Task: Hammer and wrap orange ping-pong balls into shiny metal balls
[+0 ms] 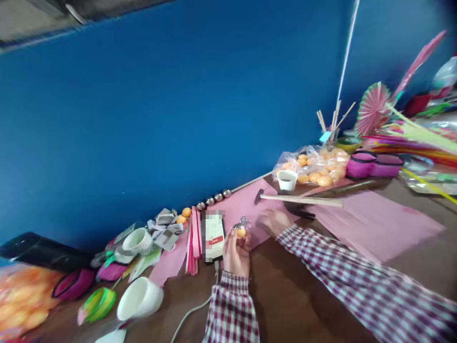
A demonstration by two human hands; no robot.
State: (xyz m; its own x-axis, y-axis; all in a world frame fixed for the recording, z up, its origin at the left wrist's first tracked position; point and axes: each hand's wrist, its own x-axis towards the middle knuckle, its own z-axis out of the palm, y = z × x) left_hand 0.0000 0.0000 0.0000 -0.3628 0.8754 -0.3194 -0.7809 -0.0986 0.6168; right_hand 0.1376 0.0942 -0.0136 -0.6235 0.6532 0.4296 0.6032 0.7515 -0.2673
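Observation:
My left hand [235, 255] is raised over the brown table, fingers pinched round a small orange ball [241, 233] with a bit of silvery wrap [243, 222] on top. My right hand [273, 221] reaches forward onto the pink paper sheet [374, 221], close to a dark tool [299, 210] and a long wooden stick [302, 200]; it is smeared by motion and its fingers do not show clearly. A phone [214, 234] lies just left of my left hand, its cable [194, 312] trailing toward me. Both sleeves are checked.
A bag of orange balls [317, 166] and a white cup [287, 180] stand at the back. Pink pots [360, 164], paper fans [371, 107] and coloured sticks [421, 143] fill the right. White bowls [140, 299], folded papers [164, 228], silver balls [214, 199] lie left. Blue wall [178, 119] behind.

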